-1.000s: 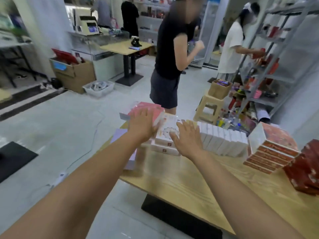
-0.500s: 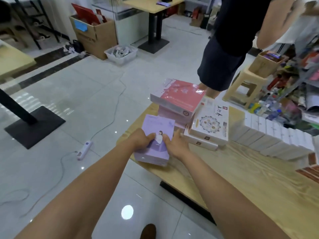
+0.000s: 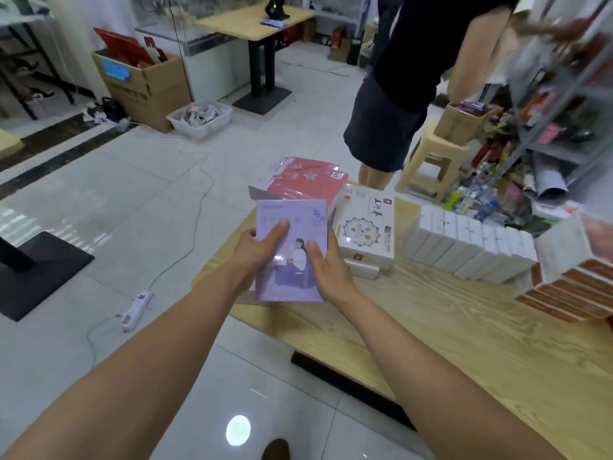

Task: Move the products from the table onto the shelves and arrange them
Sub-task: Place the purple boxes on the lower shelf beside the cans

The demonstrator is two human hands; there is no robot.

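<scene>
A flat purple box [image 3: 292,227] with a drawing of a seated figure is lifted above the corner of the wooden table [image 3: 464,327]. My left hand [image 3: 258,247] grips its left edge with the thumb laid across the front. My right hand [image 3: 326,270] grips its right lower edge, thumb on the front. Behind it on the table lie a stack of pink boxes [image 3: 308,180], white boxes with a round pattern [image 3: 365,227], a row of upright white boxes [image 3: 471,247] and a stack of red-edged boxes [image 3: 570,287]. The shelves [image 3: 564,94] stand at the far right.
A person in a dark skirt [image 3: 388,121] stands just beyond the table. A plastic stool [image 3: 431,164] with a cardboard box sits by the cluttered shelf foot. A power strip [image 3: 137,308] and cable lie on the tiled floor at left.
The purple box has been raised off the table corner and tilted up toward me. My thumbs now lie across its front. The view has dipped slightly.
</scene>
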